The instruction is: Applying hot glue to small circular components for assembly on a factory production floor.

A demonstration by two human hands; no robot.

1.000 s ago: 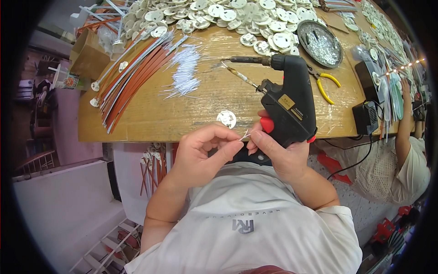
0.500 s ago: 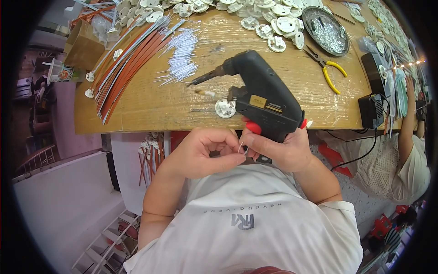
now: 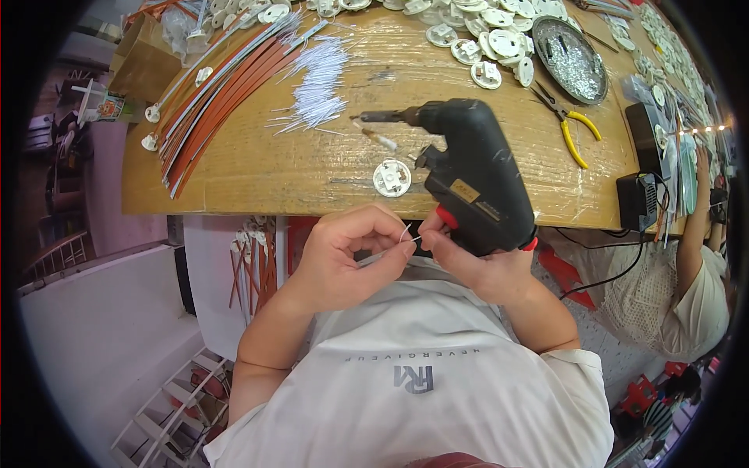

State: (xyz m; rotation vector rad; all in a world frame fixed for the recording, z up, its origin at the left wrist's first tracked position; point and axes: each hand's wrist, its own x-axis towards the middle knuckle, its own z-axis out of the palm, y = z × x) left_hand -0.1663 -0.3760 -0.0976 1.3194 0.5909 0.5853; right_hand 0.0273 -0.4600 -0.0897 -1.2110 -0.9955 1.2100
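Note:
A thin white wire [image 3: 406, 232] is pinched between the thumb and fingers of my left hand [image 3: 335, 257], just off the table's front edge. Close beside it, my right hand [image 3: 491, 273] is wrapped round the grip of a black soldering gun [image 3: 484, 160] with red parts. Its thumb and forefinger tips meet the wire's other end. The gun's dark nozzle points left over the table, with a small brownish-tipped stick [image 3: 380, 139] below it. One round white plastic part [image 3: 392, 179] lies on the table beyond my hands.
Short white wires [image 3: 318, 86] lie heaped beside long orange and grey wires [image 3: 234, 86]. White round parts [image 3: 499, 39] pile up at the back. Yellow-handled pliers [image 3: 577, 129] and a dark round dish [image 3: 573, 74] are at right, near a black box [image 3: 637, 199]. Another person [image 3: 686, 273] sits at far right.
The soldering gun has swung, its nozzle now more level and shifted right. My fingertips have risen slightly, with the wire now stretched between both hands. The view has shifted a little.

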